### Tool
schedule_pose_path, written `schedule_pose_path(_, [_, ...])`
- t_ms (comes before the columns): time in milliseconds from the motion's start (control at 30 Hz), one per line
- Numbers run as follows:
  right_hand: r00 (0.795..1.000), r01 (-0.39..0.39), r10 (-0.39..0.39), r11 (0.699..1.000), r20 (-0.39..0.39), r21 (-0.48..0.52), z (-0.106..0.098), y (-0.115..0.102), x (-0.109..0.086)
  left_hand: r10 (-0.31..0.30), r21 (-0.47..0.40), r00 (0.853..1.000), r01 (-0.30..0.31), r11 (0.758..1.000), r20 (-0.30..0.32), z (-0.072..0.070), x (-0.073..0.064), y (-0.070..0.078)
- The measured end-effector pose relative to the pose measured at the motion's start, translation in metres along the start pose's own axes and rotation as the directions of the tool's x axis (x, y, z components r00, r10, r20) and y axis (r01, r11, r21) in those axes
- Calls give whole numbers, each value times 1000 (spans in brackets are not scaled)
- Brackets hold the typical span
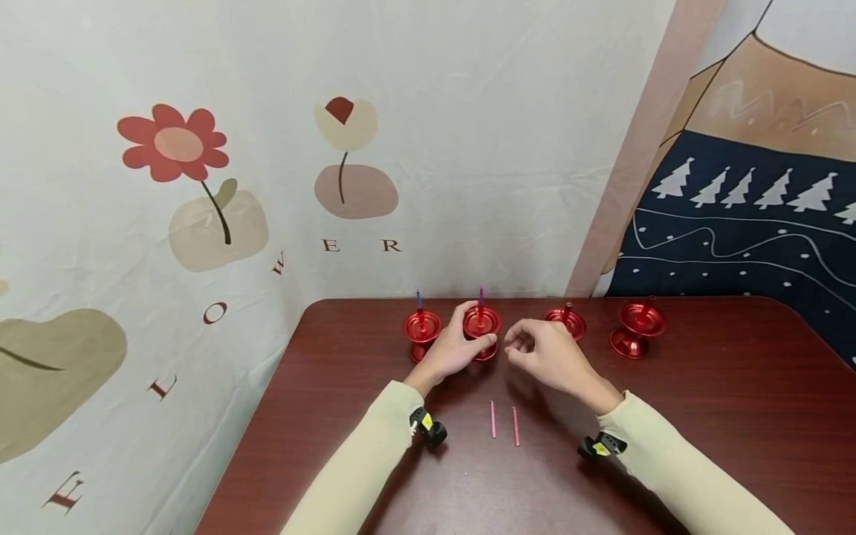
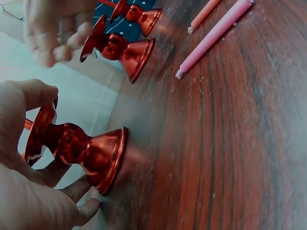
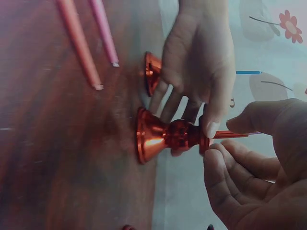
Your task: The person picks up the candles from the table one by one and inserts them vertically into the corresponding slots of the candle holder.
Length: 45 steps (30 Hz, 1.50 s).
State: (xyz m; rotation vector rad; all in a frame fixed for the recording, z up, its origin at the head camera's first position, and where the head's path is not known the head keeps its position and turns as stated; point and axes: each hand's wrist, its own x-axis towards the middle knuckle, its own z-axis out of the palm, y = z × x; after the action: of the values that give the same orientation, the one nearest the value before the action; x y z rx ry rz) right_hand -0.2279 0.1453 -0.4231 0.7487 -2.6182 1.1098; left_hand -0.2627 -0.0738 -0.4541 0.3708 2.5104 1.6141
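My left hand (image 1: 455,349) grips a shiny red metal candle holder (image 1: 482,322), thumb at its dish and fingers round its far side. A thin purple candle (image 1: 481,295) stands upright in this holder's socket. Just to the right, my right hand (image 1: 551,357) hovers with loosely curled fingers and nothing in them; in the head view a small gap separates it from the gripped holder. On the left stands another red holder (image 1: 421,327) with a blue candle (image 1: 419,299). A pink candle (image 1: 493,420) and a coral candle (image 1: 516,426) lie on the table.
Behind the right hand stands a red holder (image 1: 565,321), partly covered by it. Farther right is one more red holder (image 1: 638,327). All sit near the back edge of the brown wooden table (image 1: 722,416), against a printed cloth backdrop (image 1: 468,148).
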Motion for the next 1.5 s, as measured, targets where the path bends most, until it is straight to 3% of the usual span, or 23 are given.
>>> schedule_pose_path(233, [994, -7, 12, 999, 104, -47, 3, 3, -25, -23, 8, 1000, 23, 1000, -12, -8, -3, -2])
schedule_pose_path(500, [971, 11, -7, 1000, 240, -18, 8, 2, -50, -28, 15, 999, 28, 1000, -22, -12, -4, -4])
schedule_pose_path(900, [955, -20, 46, 996, 292, -91, 18, -2, -68, -42, 66, 995, 48, 997, -90, -10, -11, -1])
schedule_pose_path(1033, [952, -33, 52, 997, 300, -68, 13, -1, -69, -25, 83, 993, 35, 996, -116, -7, -9, -14])
schedule_pose_path(1300, [947, -80, 93, 995, 308, -53, 0, 6, -74, 37, 100, 991, -24, 995, -131, 0, 1, -56])
schedule_pose_path(1433, [946, -86, 94, 996, 311, -40, -6, 10, -77, 81, 102, 986, -66, 993, -145, 1, -7, -63])
schedule_pose_path(1500, [945, -95, 101, 995, 312, -36, -10, 12, -78, 71, 109, 987, -56, 993, -147, -1, -18, -56])
